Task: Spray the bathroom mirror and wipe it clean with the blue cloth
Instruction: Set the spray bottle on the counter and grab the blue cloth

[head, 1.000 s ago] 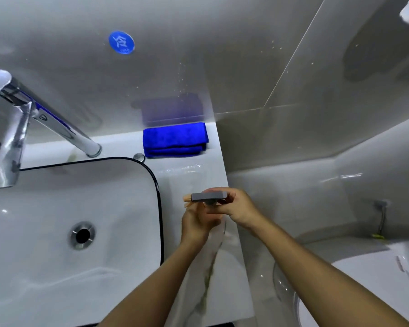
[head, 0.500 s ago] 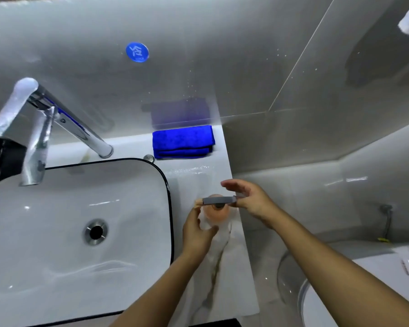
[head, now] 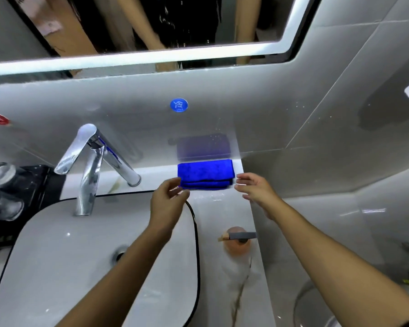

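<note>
Nearest to us, our two forearms reach forward over the counter (head: 224, 208), the left one crossing above the right part of the white sink (head: 80, 256), the right one passing beside the counter's right edge. Between the forearms the spray bottle (head: 237, 239) stands alone on the counter, close to that right edge, and no hand touches it; we see its grey head from above and its pale orange body under it. Further on, our left hand (head: 167, 201) hangs above the black rim of the sink at its right back corner, the fingers loosely bent and a little apart, holding nothing; the fingertips are just beside the left front corner of the blue cloth (head: 206, 172), and we cannot tell if they touch it. Our right hand (head: 257, 188) is at the other side, the fingers straight and spread, the tips just beside the right front corner of the cloth, also with nothing in it. The folded cloth lies flat at the back of the counter, against the wall, with the counter's right edge just beside it. To the left, the chrome faucet (head: 92, 161) stands well apart from the hands. Farthest, above the wall, the mirror (head: 175, 24) shows small drops on its glass.
</note>
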The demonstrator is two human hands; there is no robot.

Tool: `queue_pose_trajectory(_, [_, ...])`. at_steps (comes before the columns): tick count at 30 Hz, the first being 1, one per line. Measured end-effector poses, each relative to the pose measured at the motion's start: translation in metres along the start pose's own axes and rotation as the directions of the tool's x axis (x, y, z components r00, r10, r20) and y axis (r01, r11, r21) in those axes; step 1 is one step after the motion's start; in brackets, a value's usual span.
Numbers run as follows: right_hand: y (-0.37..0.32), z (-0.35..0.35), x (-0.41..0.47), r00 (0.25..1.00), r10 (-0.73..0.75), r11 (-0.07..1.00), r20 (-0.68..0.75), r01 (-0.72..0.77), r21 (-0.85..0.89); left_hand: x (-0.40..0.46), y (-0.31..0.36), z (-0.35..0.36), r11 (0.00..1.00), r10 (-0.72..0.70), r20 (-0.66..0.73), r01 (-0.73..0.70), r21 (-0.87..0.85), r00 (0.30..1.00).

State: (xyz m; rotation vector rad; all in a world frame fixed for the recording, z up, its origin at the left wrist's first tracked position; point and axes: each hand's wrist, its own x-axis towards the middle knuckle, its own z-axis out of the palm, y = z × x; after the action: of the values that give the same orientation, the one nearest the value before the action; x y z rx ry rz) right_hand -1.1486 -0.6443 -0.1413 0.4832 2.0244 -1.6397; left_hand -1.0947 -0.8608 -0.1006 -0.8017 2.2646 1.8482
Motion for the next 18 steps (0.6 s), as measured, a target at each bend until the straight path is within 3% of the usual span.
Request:
queue_pose_trajectory(4, [-0.001, 0.017, 0.036, 0.992, 0.100, 0.995, -0.076, -0.098, 0.035, 0.061, 0.010, 0.005, 0.997, -0.023, -0.020, 0.025, 0.073, 1.000])
queue_pose_trajectory(11, [0.005, 0.039, 0.097, 0.957, 0.208, 0.978, -0.200, -0.200, 0.057, 0.145, -0.019, 0.026, 0.939, -0.283, -0.007, 0.279, 0.203, 0.959])
queue_pose_trajectory(18, [0.020, 0.052, 0.137, 0.932, 0.233, 0.972, -0.277, -0.233, 0.035, 0.186, -0.044, 0.047, 0.878, -0.457, -0.003, 0.452, 0.158, 0.890])
